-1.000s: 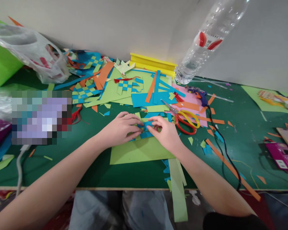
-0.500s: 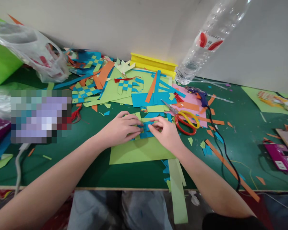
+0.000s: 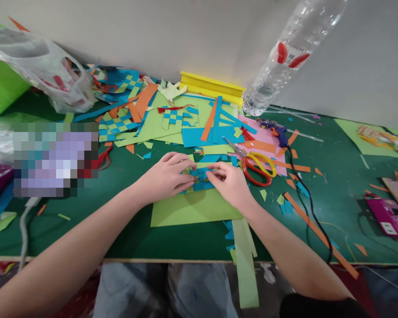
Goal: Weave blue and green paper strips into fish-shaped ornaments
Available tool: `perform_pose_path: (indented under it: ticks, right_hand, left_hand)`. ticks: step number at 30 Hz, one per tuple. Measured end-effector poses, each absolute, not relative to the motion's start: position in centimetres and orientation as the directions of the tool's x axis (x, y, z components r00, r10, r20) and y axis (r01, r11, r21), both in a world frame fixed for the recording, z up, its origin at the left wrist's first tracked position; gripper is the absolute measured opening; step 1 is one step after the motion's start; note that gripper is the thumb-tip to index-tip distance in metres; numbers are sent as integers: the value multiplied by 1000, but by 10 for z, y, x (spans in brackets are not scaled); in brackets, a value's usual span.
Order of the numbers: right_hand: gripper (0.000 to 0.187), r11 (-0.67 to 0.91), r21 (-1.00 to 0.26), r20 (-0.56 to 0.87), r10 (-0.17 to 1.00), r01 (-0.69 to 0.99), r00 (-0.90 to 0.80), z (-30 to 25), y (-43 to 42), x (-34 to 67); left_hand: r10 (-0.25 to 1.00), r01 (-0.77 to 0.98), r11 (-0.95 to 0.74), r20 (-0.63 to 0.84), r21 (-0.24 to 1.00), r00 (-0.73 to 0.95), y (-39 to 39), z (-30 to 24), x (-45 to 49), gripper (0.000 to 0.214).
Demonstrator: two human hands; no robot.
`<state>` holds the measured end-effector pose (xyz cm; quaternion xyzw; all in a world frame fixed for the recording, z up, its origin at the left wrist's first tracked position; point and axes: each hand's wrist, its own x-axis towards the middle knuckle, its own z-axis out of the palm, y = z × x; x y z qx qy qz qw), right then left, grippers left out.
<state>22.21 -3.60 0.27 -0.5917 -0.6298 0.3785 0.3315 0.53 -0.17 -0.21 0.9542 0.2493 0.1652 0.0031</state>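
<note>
Between my hands a woven piece of blue and light-green paper strips lies on a light-green paper sheet [image 3: 192, 210]. From the left, my left hand [image 3: 169, 176] has its fingers bent and closed on the weave, hiding part of it. My right hand [image 3: 230, 181] pinches the edge of a blue paper strip [image 3: 203, 173] between thumb and forefinger. The fingertips of both hands are a short gap apart. Just beyond my right hand lie scissors [image 3: 260, 165] with red and yellow handles, their blades partly apart.
Paper scraps and finished woven pieces [image 3: 172, 118] cover the table's back. A yellow folded strip [image 3: 212, 88] and a clear bottle [image 3: 285, 62] stand by the wall. A glue gun [image 3: 278, 132] trails a black cable at right. A plastic bag [image 3: 59, 75] is at back left.
Both hands stay nearly in place over the weave. My left fingers have shifted slightly, and the blue strip between the hands looks a little raised or moved.
</note>
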Motion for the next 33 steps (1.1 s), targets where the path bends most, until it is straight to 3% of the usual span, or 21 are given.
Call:
perform_pose_path:
  ticks: [7,13,16,25,30,33]
  right_hand:
    - [14,92,-812,37,994,577,-106,-2,-35,225]
    - [13,95,-799,34,993,594,-113,-2,-35,226]
    - [13,130,-813,76,990,567,-119,1,-36,227]
    - [18,279,-827,339,940,488,39,12,-40,234]
    - [15,324,-824,400,914,464,71,13,-42,232]
    - [12,351,-824,414,909,445,50,11,-43,229]
  left_hand:
    - [508,520,-850,386,81,770,-3,3,5,20]
    - [665,640,-714,561,284,493,-1,10,-4,11]
    - [748,674,-620,564,402,351,-4,13,-7,21]
    - [919,753,-377,316,539,235,3,9,-7,42]
    - [965,481,-194,78,855,250,6,5,-7,40]
    - [958,274,-40,-41,961,285,6,4,-8,47]
